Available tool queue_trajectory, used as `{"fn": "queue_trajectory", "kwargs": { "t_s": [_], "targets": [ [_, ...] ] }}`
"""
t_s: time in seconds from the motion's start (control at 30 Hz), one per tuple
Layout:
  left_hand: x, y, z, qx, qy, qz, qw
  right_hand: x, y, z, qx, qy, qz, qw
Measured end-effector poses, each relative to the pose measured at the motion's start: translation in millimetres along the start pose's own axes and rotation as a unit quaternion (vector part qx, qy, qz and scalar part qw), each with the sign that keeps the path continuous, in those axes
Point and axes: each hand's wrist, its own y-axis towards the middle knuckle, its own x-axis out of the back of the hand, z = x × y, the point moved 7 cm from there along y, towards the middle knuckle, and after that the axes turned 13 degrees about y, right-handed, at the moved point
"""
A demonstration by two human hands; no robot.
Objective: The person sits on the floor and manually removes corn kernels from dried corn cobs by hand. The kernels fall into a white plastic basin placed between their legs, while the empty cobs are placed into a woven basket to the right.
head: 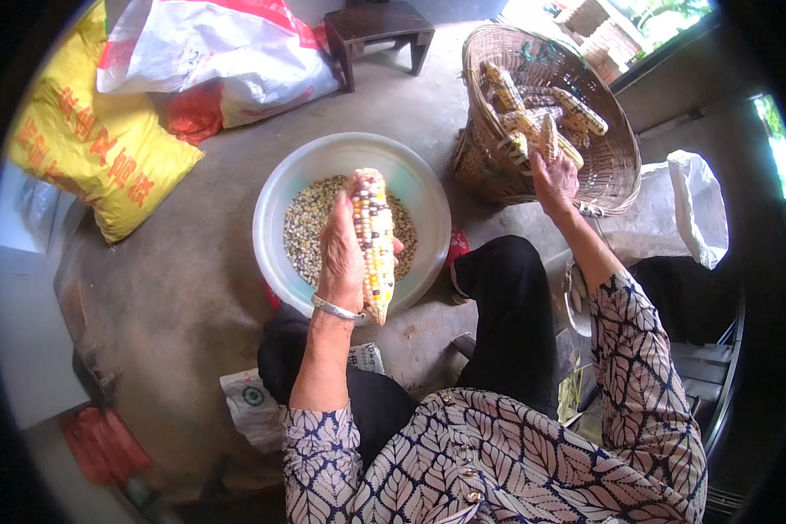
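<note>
In my left hand (344, 252) is a dried ear of corn (374, 242) with white, yellow and dark purple kernels, its narrow tip towards me. It is held above a pale plastic basin (275, 196) that has loose mixed-colour corn kernels (308, 229) in its bottom. My right hand (555, 180) reaches over the near rim of a woven bamboo basket (619, 157), its fingers around a small pale corn cob (549, 137). Several more ears of corn (580, 110) lie in the basket, which tilts towards me. The hand partly hides the cob's lower end.
A yellow woven sack (118, 150) with red writing and a white and red sack (236, 59) lie at the left. Behind the basin stands a dark wooden stool (380, 29). An open white sack (661, 209) is right of the basket. My knees (507, 281) flank the basin's near side.
</note>
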Motion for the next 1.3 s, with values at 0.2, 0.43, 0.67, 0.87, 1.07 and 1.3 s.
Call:
{"fn": "queue_trajectory", "kwargs": {
  "t_s": [0.2, 0.43, 0.67, 0.87, 1.07, 1.3],
  "targets": [
    [1.0, 2.9, 3.0, -0.001, 0.021, 0.001, 1.0, 8.9, 2.9, 9.0, 0.025, 0.215, -0.037, 0.976],
    [11.8, 0.2, -4.3, 0.024, 0.05, -0.019, 0.998, -61.0, -57.9, 152.6, -0.131, 0.588, 0.278, 0.749],
    [16.7, 9.8, -3.7, -0.049, 0.178, -0.078, 0.98, -111.7, -104.7, 215.4, -0.304, 0.735, 0.452, 0.405],
    [10.5, 7.1, -23.7, -0.188, 0.561, -0.227, 0.774, -124.7, -104.0, 206.7, -0.269, 0.715, 0.489, 0.421],
    [12.3, 20.7, -0.5, -0.116, 0.518, -0.206, 0.822, -134.2, -102.8, 214.6, -0.107, 0.637, 0.427, 0.632],
    [-2.6, 20.4, 14.5, 0.022, 0.116, -0.037, 0.992, -137.2, -94.9, 206.1, -0.156, 0.657, 0.355, 0.647]
  ]
}}
